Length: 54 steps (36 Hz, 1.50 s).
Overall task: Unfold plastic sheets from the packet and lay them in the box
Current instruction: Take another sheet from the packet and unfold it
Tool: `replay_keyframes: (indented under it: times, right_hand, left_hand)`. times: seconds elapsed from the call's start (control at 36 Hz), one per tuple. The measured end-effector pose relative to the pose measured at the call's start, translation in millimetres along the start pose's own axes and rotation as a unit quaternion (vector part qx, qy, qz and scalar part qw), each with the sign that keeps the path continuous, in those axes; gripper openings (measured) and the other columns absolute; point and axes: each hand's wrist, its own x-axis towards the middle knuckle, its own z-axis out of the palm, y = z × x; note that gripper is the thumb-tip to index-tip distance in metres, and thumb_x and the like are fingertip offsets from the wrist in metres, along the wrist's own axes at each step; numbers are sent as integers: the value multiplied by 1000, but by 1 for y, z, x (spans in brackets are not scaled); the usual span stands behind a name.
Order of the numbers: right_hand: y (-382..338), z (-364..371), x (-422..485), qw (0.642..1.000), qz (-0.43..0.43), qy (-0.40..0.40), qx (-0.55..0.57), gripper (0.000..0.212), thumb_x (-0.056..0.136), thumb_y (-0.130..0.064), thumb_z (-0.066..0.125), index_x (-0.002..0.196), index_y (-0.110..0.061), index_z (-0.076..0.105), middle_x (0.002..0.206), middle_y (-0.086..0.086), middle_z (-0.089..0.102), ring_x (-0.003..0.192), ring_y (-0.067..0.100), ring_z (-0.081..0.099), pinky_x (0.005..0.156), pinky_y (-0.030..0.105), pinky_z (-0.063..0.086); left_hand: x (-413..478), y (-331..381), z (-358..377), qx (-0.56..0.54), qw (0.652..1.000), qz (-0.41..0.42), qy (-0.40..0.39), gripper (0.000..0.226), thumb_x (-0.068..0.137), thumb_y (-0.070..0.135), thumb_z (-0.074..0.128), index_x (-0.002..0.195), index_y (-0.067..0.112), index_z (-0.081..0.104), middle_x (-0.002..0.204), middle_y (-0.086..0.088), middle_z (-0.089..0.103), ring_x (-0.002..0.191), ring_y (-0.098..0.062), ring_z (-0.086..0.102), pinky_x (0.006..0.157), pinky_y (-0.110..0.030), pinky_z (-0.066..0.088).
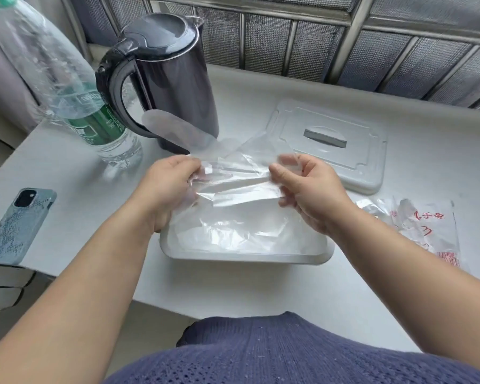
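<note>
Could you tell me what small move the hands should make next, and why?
Probably lower the plastic sheet into the box: the left hand and right hand hold it mostly spread above the box, where other sheets already lie.

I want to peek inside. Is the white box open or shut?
Open. The box has no lid on: the lid lies apart on the table, and plastic sheets show inside.
</note>
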Motion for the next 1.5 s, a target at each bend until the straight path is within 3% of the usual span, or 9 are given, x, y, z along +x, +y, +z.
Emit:
replay_keyframes:
  times: [0.19,0.31,0.42,0.61,0.78,0.97,1.17,1.33,1.5]
  right_hand:
    - [9,-4,6,954,-16,16,-300,22,87,-17,66,103,-14,51,71,2,61,41,12,52,42,18,40]
    - [12,-3,12,858,-39,-12,-512,30,88,-24,62,111,-19,43,104,7,60,70,26,58,53,25,36]
    - [17,3,15,810,-60,-50,-581,31,90,-13,60,114,-9,40,90,11,56,76,29,53,70,35,48]
    - [27,-1,20,724,-97,-40,-682,28,90,0,50,96,-11,25,75,9,49,59,27,45,55,33,34]
    - [31,18,9,611,-306,-24,-729,25,76,-23,73,89,-7,59,85,12,59,75,33,58,60,33,40]
    - [47,2,15,506,-16,-211,-836,43,92,-27,48,132,-13,46,135,9,46,124,27,44,99,33,31]
    - [33,-4,9,538,-148,-174,-812,43,87,-25,48,128,-13,41,128,7,48,118,28,45,92,37,29]
    - [4,-39,-6,736,-357,-43,-574,44,74,-19,38,102,-6,69,92,11,71,84,33,66,75,38,53]
    - [7,-109,-21,860,-262,118,-420,33,79,-7,48,105,-7,68,89,-3,64,88,20,61,84,21,42]
  left_hand:
    - [-16,10,-12,385,865,217,238,39,89,26,52,125,11,48,116,-11,53,101,-31,51,83,-34,36]
    - [-29,9,8,371,796,475,47,25,85,18,59,108,12,66,101,-6,63,86,-12,54,83,-23,42]
    - [-5,-22,35,570,751,253,-219,27,95,21,52,116,27,67,121,4,63,110,-18,57,93,-35,45]
    - [8,-44,35,599,751,97,-260,33,98,15,39,124,26,57,126,1,59,113,-22,53,82,-23,39]
    - [8,-53,39,667,696,105,-243,53,85,35,63,134,25,46,128,-5,48,116,-27,51,78,-30,42]
    - [8,-58,42,696,674,77,-235,68,83,53,63,135,17,41,133,-8,39,123,-29,42,92,-37,41]
    - [-4,-36,36,637,746,100,-169,65,85,56,57,135,16,48,137,-5,45,128,-26,38,103,-37,38]
    - [-30,-3,52,482,850,211,-18,42,87,36,60,127,24,58,129,3,57,117,-17,53,96,-31,41]
    - [-60,4,125,291,875,383,51,31,84,22,54,110,14,68,98,0,66,77,-9,61,69,-25,47]
